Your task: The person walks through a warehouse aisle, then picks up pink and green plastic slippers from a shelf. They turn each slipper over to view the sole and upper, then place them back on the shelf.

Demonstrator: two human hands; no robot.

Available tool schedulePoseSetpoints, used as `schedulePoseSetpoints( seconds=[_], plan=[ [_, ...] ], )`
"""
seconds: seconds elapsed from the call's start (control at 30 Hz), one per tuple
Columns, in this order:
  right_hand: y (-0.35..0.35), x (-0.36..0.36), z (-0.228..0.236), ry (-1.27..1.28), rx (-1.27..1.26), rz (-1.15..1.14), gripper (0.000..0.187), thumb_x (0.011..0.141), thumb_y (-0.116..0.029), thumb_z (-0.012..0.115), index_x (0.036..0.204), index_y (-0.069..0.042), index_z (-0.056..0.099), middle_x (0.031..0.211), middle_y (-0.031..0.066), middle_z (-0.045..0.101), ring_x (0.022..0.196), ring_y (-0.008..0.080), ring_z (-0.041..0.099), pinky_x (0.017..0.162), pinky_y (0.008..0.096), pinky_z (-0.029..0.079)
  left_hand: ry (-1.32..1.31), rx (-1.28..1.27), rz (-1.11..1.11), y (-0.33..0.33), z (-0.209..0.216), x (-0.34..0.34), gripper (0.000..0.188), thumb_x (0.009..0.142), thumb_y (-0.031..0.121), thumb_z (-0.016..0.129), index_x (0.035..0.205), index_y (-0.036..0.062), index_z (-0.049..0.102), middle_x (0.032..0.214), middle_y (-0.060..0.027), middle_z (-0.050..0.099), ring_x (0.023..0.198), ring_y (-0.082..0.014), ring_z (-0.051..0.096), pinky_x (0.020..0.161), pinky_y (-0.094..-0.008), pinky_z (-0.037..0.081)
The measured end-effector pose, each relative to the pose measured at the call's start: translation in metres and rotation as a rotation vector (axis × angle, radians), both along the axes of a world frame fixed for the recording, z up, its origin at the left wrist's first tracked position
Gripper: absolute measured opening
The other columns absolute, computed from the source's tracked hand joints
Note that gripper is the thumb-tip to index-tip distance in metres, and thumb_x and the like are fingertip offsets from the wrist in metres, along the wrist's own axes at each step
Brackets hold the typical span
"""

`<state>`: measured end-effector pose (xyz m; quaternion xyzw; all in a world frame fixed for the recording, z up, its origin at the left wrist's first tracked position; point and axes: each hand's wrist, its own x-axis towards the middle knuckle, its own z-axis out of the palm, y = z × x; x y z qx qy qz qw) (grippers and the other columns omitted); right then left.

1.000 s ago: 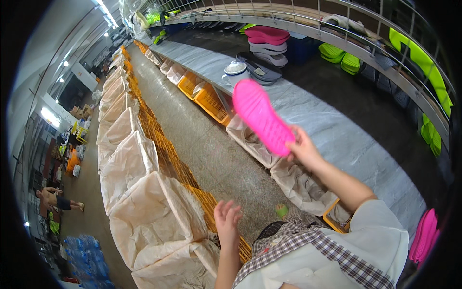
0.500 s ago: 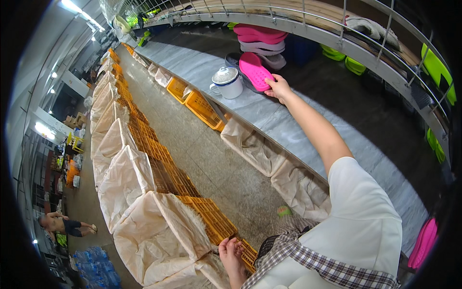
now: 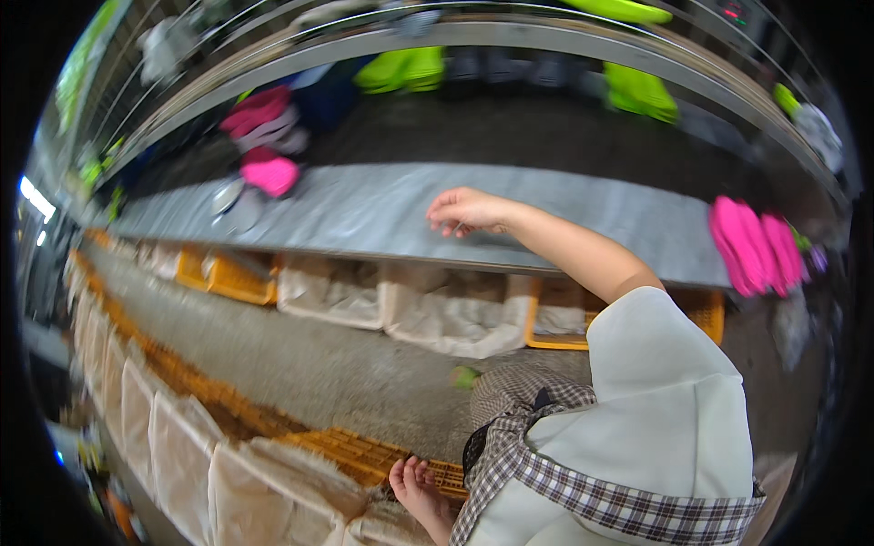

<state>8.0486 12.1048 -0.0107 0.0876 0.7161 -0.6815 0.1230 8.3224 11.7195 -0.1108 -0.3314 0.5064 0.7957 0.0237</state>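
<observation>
My right hand (image 3: pixel 466 213) hovers over the grey work table (image 3: pixel 364 205), its fingers loosely bent and apart, holding nothing. Low beside my body, my left hand (image 3: pixel 420 491) hangs near the orange crates, fingers half curled and parted with nothing in them. To the left on the table lies a bright pink shoe sole (image 3: pixel 270 173), in front of a stack of dark pink and pale soles (image 3: pixel 264 123). A white lidded mug (image 3: pixel 238 207) stands next to it, blurred. Several pink soles (image 3: pixel 751 246) stand in a row at the table's right end.
Beneath the table's front edge are crates lined with cream cloth (image 3: pixel 455 309) and orange crates (image 3: pixel 238 278). Behind me runs another row of cloth-lined crates (image 3: pixel 246 482). A metal rack (image 3: pixel 510 36) spans above the table, with lime green soles (image 3: pixel 401 68) under it.
My right hand has let go of the bright pink sole, which stays by the stack and mug. The view has swung right, bringing the table's right end in. My left hand stays low.
</observation>
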Motion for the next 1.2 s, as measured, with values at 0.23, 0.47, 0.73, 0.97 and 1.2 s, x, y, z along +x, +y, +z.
schedulePoseSetpoints(
  seconds=[0.23, 0.47, 0.73, 0.97, 1.2],
  plan=[
    [0.201, 0.170, -0.006, 0.055, -0.107, -0.698, 0.012, 0.089, -0.015, 0.055, 0.095, -0.006, 0.059, 0.084, 0.0039, 0.062, 0.068, 0.0099, 0.057, 0.057, 0.0247, 0.044, -0.062, -0.027, -0.253, 0.047, -0.017, 0.035, 0.014, 0.092, 0.012, 0.052, 0.106, 0.0089, 0.048, 0.094, -0.0056, 0.060, 0.077, -0.0141, 0.058, 0.062, -0.0249, 0.045],
    [0.420, 0.233, -0.054, 0.124, -0.438, -1.381, 0.014, 0.086, -0.022, 0.056, 0.077, -0.011, 0.057, 0.068, 0.0029, 0.059, 0.055, 0.0135, 0.055, 0.049, 0.0310, 0.042, -0.069, -0.072, -0.358, 0.123, -0.021, 0.038, 0.013, 0.090, 0.012, 0.054, 0.103, 0.0097, 0.049, 0.092, -0.0044, 0.059, 0.074, -0.0122, 0.055, 0.060, -0.0245, 0.043],
    [0.634, 0.207, -0.108, 0.496, -0.298, -1.215, 0.015, 0.087, -0.028, 0.057, 0.092, -0.014, 0.057, 0.068, 0.0044, 0.046, 0.061, 0.0178, 0.048, 0.050, 0.0283, 0.042, -0.180, -0.039, -0.411, 0.260, -0.031, 0.063, 0.018, 0.090, 0.013, 0.055, 0.106, 0.0073, 0.050, 0.092, -0.0049, 0.061, 0.078, -0.0136, 0.059, 0.063, -0.0251, 0.045],
    [0.729, 0.130, -0.108, 0.333, -0.525, -1.228, 0.017, 0.086, -0.024, 0.057, 0.097, -0.010, 0.056, 0.078, 0.0075, 0.050, 0.069, 0.0200, 0.050, 0.056, 0.0300, 0.045, -0.061, -0.153, -0.464, 0.317, -0.038, 0.099, 0.017, 0.092, 0.012, 0.055, 0.106, 0.0047, 0.050, 0.093, -0.0030, 0.063, 0.082, -0.0107, 0.060, 0.064, -0.0225, 0.045],
    [0.751, 0.109, -0.113, 0.353, -0.588, -1.296, 0.021, 0.085, -0.019, 0.056, 0.102, -0.006, 0.055, 0.087, 0.0106, 0.053, 0.077, 0.0221, 0.053, 0.063, 0.0317, 0.049, -0.101, -0.229, -0.351, 0.312, -0.047, 0.119, 0.018, 0.088, 0.008, 0.058, 0.103, -0.0009, 0.053, 0.087, -0.0050, 0.062, 0.081, -0.0117, 0.059, 0.073, -0.0243, 0.049]
  ],
)
